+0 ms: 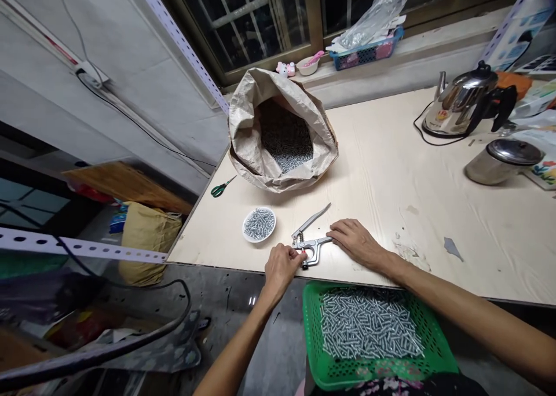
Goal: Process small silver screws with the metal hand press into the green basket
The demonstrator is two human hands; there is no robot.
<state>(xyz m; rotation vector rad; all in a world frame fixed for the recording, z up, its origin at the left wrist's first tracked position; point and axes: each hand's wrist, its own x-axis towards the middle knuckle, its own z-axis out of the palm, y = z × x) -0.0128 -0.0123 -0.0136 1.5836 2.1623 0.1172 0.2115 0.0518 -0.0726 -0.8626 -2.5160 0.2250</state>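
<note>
Silver snap-fastener pliers [313, 245] lie near the table's front edge, their two handles spread apart. At the jaw end, beside a small red part and a black knob, my left hand [281, 266] pinches with thumb and fingertips; anything small between them is hidden. My right hand [357, 242] holds the end of the lower handle, thumb out of sight. The upper handle points away, untouched. Just beyond my left hand stands a white bowl [259, 224] full of small metal screw-like pieces. A green basket [313, 349] below the table edge holds many longer-looking metal pieces.
A large open sack [282, 179] with metal pieces inside stands behind the bowl. Green-handled scissors [220, 188] lie at the left. Toward the right are a steel kettle [460, 103] and a lidded metal cup [495, 163]. A blue basket [369, 51] rests on the sill.
</note>
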